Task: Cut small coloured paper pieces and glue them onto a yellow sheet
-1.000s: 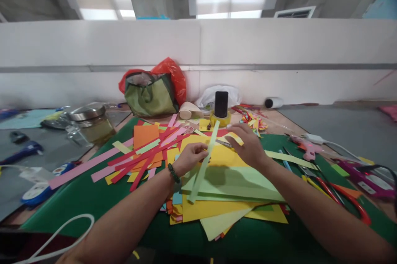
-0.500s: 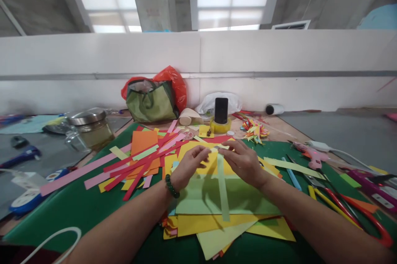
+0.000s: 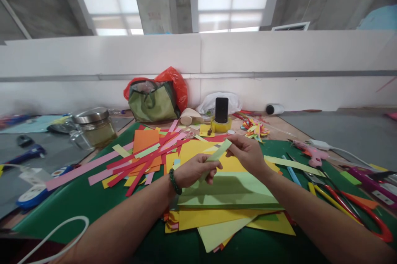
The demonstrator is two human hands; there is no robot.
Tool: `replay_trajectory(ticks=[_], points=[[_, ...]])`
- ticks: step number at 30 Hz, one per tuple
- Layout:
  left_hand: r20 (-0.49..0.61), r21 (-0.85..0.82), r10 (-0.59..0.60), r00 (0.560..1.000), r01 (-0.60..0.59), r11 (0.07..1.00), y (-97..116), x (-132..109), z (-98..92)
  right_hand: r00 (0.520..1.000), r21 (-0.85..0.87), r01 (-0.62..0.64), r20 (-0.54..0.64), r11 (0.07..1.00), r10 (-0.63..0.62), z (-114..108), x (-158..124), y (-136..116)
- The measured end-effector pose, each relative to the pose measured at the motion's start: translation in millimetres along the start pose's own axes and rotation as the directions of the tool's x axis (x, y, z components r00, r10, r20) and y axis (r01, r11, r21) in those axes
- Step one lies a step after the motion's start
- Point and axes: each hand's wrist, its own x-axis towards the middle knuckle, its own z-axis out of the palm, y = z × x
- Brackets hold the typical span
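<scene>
A light green paper strip (image 3: 217,155) is held between both hands above a stack of coloured paper sheets (image 3: 229,198) on a green cutting mat (image 3: 77,202). My left hand (image 3: 194,170), with a dark bead bracelet on the wrist, pinches the strip's lower end. My right hand (image 3: 246,152) pinches its upper end near the top of the stack. The strip slants up to the right.
Red, pink and orange paper strips (image 3: 139,160) lie left of the stack. Red-handled scissors (image 3: 356,210) and a pink glue gun (image 3: 312,154) lie at right. A glass jar (image 3: 93,127), a green and red bag (image 3: 155,98) and a phone on a tape roll (image 3: 221,113) stand behind.
The strip, hanging down over the stack half a second ago, has been drawn between both hands so it now slants short between them. The head has tilted slightly.
</scene>
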Motion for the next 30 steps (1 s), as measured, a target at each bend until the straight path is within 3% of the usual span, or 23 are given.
replay_trajectory(ticks=[3, 5, 8, 10, 12, 16, 19, 23, 26, 28, 30], points=[[-0.007, 0.103, -0.036, 0.999, 0.036, 0.994, 4.3, -3.0, -4.0, 0.974, 0.110, 0.003, 0.224, 0.994, -0.028, -14.1, 6.0, 4.2], [-0.011, 0.265, -0.061, 0.998, 0.062, 0.962, 7.0, -4.4, -3.4, 0.943, 0.069, 0.062, 0.323, 0.996, -0.081, -19.0, 5.3, -0.2], [-0.037, 0.520, -0.096, 0.995, 0.101, 0.848, 8.3, -5.0, -0.5, 0.899, -0.273, 0.249, 0.422, 0.929, -0.117, -16.9, 0.5, -14.6], [-0.051, 0.603, -0.095, 0.994, 0.107, 0.790, 7.8, -5.1, 0.6, 0.860, -0.498, 0.321, 0.509, 0.806, -0.028, -12.4, -2.8, -23.4], [-0.054, 0.634, -0.099, 0.994, 0.111, 0.765, 7.6, -5.5, 0.5, 0.823, -0.605, 0.316, 0.558, 0.731, 0.106, -8.6, -5.3, -28.8], [-0.052, 0.678, -0.102, 0.993, 0.110, 0.727, 9.2, -6.7, -0.1, 0.769, -0.630, 0.345, 0.614, 0.695, 0.175, -3.3, -9.7, -36.2], [-0.052, 0.715, -0.126, 0.991, 0.124, 0.688, 10.0, -6.7, 1.0, 0.757, -0.683, 0.382, 0.617, 0.622, 0.213, 2.6, -15.0, -45.5], [-0.060, 0.731, -0.131, 0.990, 0.133, 0.669, 6.2, -5.5, 1.3, 0.765, -0.720, 0.361, 0.592, 0.593, 0.253, 10.6, -23.2, -51.6], [-0.039, 0.711, -0.132, 0.990, 0.121, 0.693, 1.7, -5.4, -0.7, 0.810, -0.736, 0.336, 0.545, 0.587, 0.219, 11.7, -24.7, -41.5], [-0.008, 0.663, -0.167, 0.986, 0.130, 0.737, 1.2, -6.1, -3.4, 0.820, -0.692, 0.286, 0.535, 0.663, 0.204, 9.0, -21.6, -30.3], [0.017, 0.570, -0.184, 0.983, 0.142, 0.809, 3.8, -7.2, -7.6, 0.815, -0.571, 0.147, 0.532, 0.808, 0.228, 4.3, -16.0, -19.4]])
